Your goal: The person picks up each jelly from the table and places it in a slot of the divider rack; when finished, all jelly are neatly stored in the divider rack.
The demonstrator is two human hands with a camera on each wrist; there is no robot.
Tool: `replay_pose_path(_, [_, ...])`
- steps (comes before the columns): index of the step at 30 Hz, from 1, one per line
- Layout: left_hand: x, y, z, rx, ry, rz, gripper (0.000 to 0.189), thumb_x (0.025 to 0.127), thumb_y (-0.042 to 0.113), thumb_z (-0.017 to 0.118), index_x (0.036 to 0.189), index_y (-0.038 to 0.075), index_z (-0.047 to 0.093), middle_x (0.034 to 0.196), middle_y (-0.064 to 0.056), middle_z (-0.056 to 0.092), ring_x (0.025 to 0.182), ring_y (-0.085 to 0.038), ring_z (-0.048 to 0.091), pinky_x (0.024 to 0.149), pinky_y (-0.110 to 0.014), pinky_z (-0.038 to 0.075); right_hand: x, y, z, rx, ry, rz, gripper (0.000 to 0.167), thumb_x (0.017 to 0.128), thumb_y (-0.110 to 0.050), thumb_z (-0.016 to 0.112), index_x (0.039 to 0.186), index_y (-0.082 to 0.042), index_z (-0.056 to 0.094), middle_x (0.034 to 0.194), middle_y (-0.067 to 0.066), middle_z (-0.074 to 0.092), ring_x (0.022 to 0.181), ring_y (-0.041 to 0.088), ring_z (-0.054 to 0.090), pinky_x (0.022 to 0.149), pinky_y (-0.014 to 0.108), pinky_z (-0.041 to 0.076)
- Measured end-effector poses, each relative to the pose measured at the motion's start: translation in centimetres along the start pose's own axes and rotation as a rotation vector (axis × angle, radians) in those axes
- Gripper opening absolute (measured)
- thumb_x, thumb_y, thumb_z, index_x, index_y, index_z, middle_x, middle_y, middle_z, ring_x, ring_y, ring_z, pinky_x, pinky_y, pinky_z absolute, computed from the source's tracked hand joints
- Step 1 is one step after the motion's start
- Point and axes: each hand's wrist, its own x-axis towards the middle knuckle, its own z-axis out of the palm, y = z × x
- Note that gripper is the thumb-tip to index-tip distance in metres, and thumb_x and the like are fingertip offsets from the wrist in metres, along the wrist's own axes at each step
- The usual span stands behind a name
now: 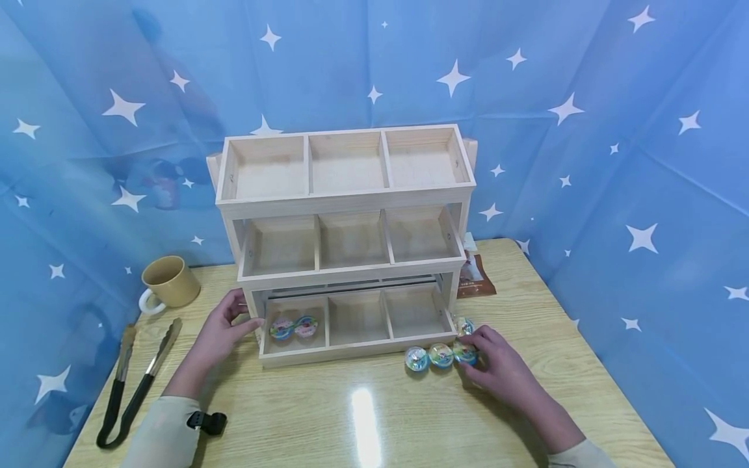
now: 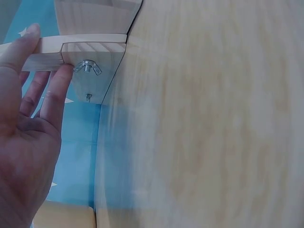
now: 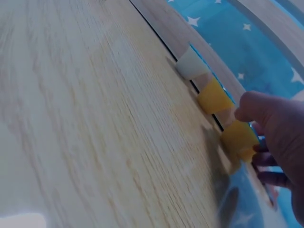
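Small cup [image 1: 466, 354] pinched by right grip [image 1: 497, 369]; two cups [image 1: 417, 359] lined up left of it, another cup [image 1: 466, 325] behind. Wooden rack [image 1: 345, 203] held at side by left grip [image 1: 221, 331]; mug [image 1: 178, 286], tongs [image 1: 139, 398] placed left of that grip on counter [image 1: 292, 416].

The wooden rack [image 1: 345, 204] is looking matt, the wood-grain counter [image 1: 292, 416] is shining smoothly, and plastic cups [image 1: 441, 355] are glinting.
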Motion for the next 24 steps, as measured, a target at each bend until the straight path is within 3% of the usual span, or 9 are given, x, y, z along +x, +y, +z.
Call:
replay_pose_path(7, [0.0, -0.1, 0.0, 0.005, 0.001, 0.001, 0.060, 0.105, 0.011, 0.078, 0.158, 0.007, 0.050, 0.138, -0.020, 0.068, 0.119, -0.012, 0.065, 0.103, -0.034, 0.050, 0.0, 0.1, -0.2, 0.006, 0.005, -0.013, 0.041, 0.080, -0.009, 0.095, 0.115, -0.014, 0.073, 0.108, -0.011, 0.058, 0.095, 0.007, 0.054, 0.080, 0.031, 0.054])
replay_pose_path(12, [0.0, -0.1, 0.0, -0.003, 0.001, 0.002, 0.061, 0.105, 0.011, 0.079, 0.158, 0.007, 0.050, 0.138, -0.020, 0.068, 0.119, -0.013, 0.065, 0.103, -0.035, 0.051, 0.2, -0.2, -0.6, 0.015, 0.060, -0.048, 0.042, 0.076, -0.007, 0.096, 0.110, -0.015, 0.072, 0.105, -0.011, 0.058, 0.096, 0.006, 0.054, 0.082, 0.028, 0.054])
replay_pose_path(19, [0.0, -0.2, 0.1, -0.012, 0.001, 0.006, 0.061, 0.105, 0.011, 0.079, 0.158, 0.007, 0.050, 0.137, -0.020, 0.068, 0.119, -0.013, 0.065, 0.103, -0.034, 0.051, 1.0, -0.4, -1.1, 0.052, 0.157, -0.125, 0.043, 0.074, -0.005, 0.095, 0.111, -0.011, 0.073, 0.106, -0.009, 0.063, 0.097, 0.006, 0.057, 0.088, 0.013, 0.049])
replay_pose_path(24, [0.0, -0.2, 0.1, -0.012, 0.003, 0.007, 0.060, 0.105, 0.011, 0.079, 0.158, 0.007, 0.050, 0.136, -0.020, 0.068, 0.119, -0.014, 0.065, 0.101, -0.031, 0.051, 1.9, -0.9, -1.4, 0.071, 0.188, -0.144, 0.043, 0.074, -0.004, 0.094, 0.110, -0.012, 0.073, 0.105, -0.009, 0.062, 0.097, 0.007, 0.056, 0.087, 0.017, 0.049])
